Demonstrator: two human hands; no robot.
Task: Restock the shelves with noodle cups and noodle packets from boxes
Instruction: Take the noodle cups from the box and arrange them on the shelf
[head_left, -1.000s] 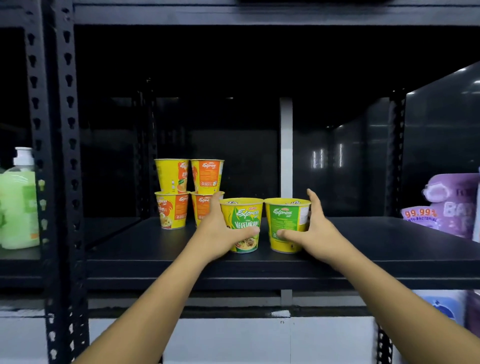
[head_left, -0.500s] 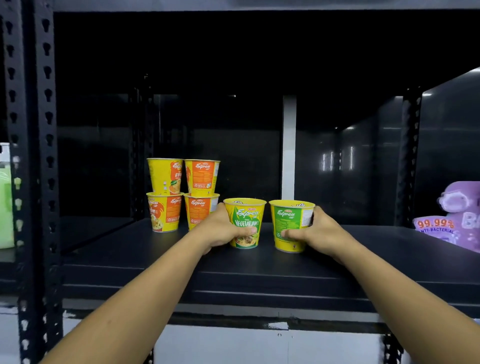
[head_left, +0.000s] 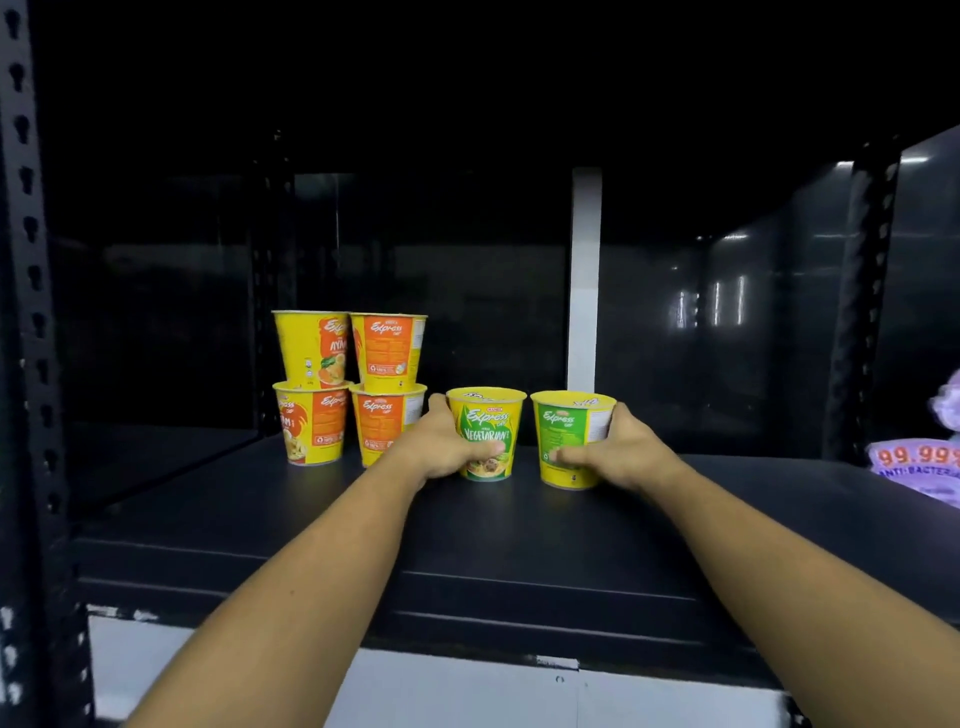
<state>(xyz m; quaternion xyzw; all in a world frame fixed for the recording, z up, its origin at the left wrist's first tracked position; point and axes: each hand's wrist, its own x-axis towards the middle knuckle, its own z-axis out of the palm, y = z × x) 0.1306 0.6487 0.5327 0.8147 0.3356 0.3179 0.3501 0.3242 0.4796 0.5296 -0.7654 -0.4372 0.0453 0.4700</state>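
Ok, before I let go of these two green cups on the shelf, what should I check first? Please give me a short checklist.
1. Left cup stands upright on the shelf: ok.
2. Right cup stands upright: ok.
3. Left hand and right hand each grip one cup: ok.
4. The two cups do not touch each other: ok, a gap shows.
5. Left cup is clear of the orange cups: cannot tell, the left hand hides that side.
6. Orange cups sit straight, two on two: ok.
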